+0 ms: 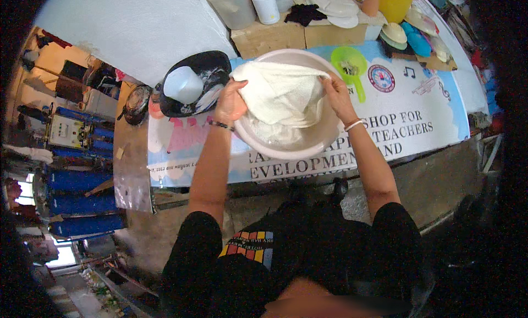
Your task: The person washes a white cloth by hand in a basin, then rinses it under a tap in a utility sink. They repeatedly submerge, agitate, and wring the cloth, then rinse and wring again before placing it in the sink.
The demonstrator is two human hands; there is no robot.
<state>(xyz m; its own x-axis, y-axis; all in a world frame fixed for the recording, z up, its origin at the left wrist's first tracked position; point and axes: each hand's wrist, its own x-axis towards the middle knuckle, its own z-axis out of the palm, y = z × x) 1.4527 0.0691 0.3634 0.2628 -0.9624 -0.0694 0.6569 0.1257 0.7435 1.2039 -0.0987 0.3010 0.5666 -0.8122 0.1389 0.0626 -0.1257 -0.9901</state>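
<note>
A white cloth (280,91) is spread between my two hands over a large pale plastic basin (288,154). My left hand (232,101) grips the cloth's left edge, and a dark beaded bracelet circles that wrist. At the cloth's upper right corner, my right hand (337,96) pinches the fabric between thumb and fingers; that wrist bears a white band. The lower part of the cloth hangs inside the basin, where there is what looks like water. The basin's far inner wall shows above the cloth.
Left of the basin sits a black tub (173,105) with a light-blue container (182,85). A green strainer or dipper (349,66) lies at the right on the printed banner (396,132). Behind stand a white bottle (265,4), stacked white plates (334,4) and a yellow bucket (391,2).
</note>
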